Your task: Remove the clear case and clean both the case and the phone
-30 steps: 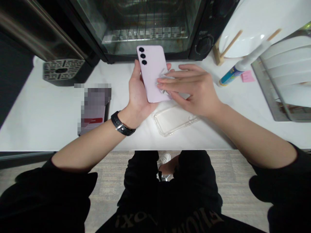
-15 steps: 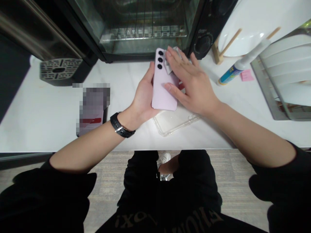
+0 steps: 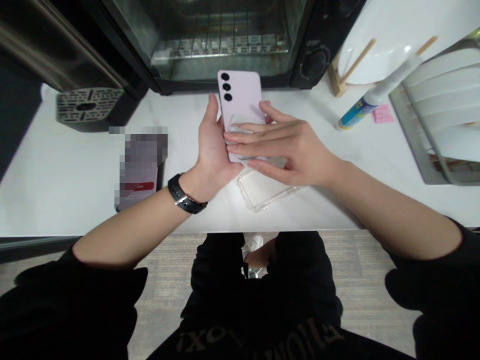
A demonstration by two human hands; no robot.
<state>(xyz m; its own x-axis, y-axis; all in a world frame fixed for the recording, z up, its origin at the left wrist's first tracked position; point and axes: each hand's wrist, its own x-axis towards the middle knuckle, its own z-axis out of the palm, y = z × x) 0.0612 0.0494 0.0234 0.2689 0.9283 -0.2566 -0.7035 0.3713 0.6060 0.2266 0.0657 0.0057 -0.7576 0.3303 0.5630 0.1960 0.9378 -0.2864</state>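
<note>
- Watching my left hand cup the lilac smartphone, half closed around it, cameras up, above the counter near the toaster oven.
- Right hand nearly flat, fingers over a white wipe on the phone's lower back; I can't tell if they grip it.
- Clear phone case lies below, partly hidden by that hand.

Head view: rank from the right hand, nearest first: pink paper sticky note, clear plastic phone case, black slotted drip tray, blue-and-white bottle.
1. Clear plastic phone case: just below the right hand.
2. Blue-and-white bottle: to the right.
3. Pink paper sticky note: farther right, beyond the bottle.
4. Black slotted drip tray: far left.
</note>
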